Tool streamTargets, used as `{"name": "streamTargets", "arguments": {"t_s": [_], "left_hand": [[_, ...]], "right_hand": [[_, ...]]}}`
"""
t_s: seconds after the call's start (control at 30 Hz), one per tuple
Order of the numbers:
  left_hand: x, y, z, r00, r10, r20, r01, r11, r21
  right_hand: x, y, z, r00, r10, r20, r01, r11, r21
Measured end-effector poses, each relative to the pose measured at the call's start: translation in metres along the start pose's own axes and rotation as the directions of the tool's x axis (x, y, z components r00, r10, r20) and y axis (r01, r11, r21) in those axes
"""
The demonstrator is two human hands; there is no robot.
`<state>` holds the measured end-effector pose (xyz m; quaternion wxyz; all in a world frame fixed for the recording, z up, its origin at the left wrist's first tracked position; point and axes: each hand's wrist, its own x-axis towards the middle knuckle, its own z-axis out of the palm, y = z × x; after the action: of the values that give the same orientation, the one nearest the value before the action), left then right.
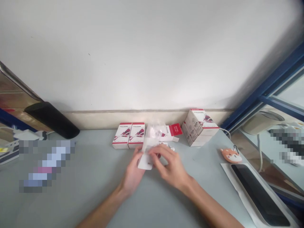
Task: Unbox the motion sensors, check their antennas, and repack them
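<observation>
White card (144, 162) and a clear plastic bag (154, 131) sit together between the person's hands, the left hand (131, 176) gripping the card's edge while the right hand (170, 166) pinches over it with curled fingers. They are near the middle of a pale grey tabletop (90, 196), just in front of two red-and-white boxes (128, 135). Further right stand a tilted stack of similar boxes (199, 128) and an orange fox-shaped pouch (231, 155).

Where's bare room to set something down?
The grey table has room between the blurred item and the left hand, and between the right hand and the orange fox-face charm. It is crowded at the red-and-white boxes behind the hands.
</observation>
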<state>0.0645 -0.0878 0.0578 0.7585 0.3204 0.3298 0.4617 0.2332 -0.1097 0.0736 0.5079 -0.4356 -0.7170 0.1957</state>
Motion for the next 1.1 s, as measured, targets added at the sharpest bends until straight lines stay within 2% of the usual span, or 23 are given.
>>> {"name": "streamTargets", "arguments": {"t_s": [0.07, 0.13, 0.2, 0.3, 0.43, 0.53, 0.6, 0.7, 0.83, 0.97, 1.03, 1.1], "left_hand": [[0.0, 0.002, 0.002, 0.998, -0.046, 0.052, 0.048, 0.998, -0.037], [0.0, 0.003, 0.003, 0.996, -0.064, 0.067, 0.063, 0.998, 0.009], [0.0, 0.002, 0.002, 0.998, -0.042, 0.053, 0.036, 0.995, 0.098], [0.003, -0.001, -0.003, 1.0, 0.002, 0.028, -0.008, 0.974, 0.225], [0.009, -0.005, -0.011, 0.996, 0.09, 0.027, -0.093, 0.896, 0.435], [0.014, -0.005, -0.015, 0.987, 0.137, 0.089, -0.164, 0.829, 0.534], [0.015, -0.002, -0.017, 0.986, 0.11, 0.128, -0.163, 0.818, 0.552], [0.014, 0.008, -0.02, 0.98, 0.088, 0.18, -0.172, 0.83, 0.531], [0.008, 0.017, -0.02, 0.944, 0.13, 0.302, -0.26, 0.858, 0.442], [0.008, 0.013, -0.018, 0.935, 0.231, 0.267, -0.348, 0.731, 0.587], [0.011, 0.009, -0.02, 0.924, 0.281, 0.261, -0.383, 0.659, 0.648], [0.016, 0.007, -0.026, 0.922, 0.254, 0.292, -0.387, 0.618, 0.685]], "right_hand": [[0.004, 0.001, -0.004, 0.977, 0.188, -0.1, -0.177, 0.978, 0.113], [0.008, 0.004, -0.008, 0.92, 0.377, -0.106, -0.351, 0.913, 0.207], [0.011, 0.009, -0.013, 0.871, 0.49, 0.04, -0.48, 0.83, 0.284], [0.013, 0.018, -0.023, 0.826, 0.505, 0.251, -0.564, 0.75, 0.347], [0.015, 0.03, -0.039, 0.794, 0.518, 0.318, -0.605, 0.721, 0.337], [0.016, 0.032, -0.049, 0.812, 0.487, 0.322, -0.574, 0.767, 0.286], [0.017, 0.03, -0.054, 0.824, 0.453, 0.34, -0.544, 0.799, 0.255], [0.016, 0.025, -0.055, 0.815, 0.468, 0.342, -0.553, 0.804, 0.218], [0.011, 0.028, -0.051, 0.822, 0.476, 0.313, -0.529, 0.841, 0.112], [0.004, 0.034, -0.047, 0.765, 0.524, 0.375, -0.541, 0.838, -0.07], [0.003, 0.033, -0.048, 0.777, 0.493, 0.392, -0.508, 0.858, -0.071], [0.004, 0.03, -0.049, 0.808, 0.442, 0.39, -0.459, 0.887, -0.055]]}}
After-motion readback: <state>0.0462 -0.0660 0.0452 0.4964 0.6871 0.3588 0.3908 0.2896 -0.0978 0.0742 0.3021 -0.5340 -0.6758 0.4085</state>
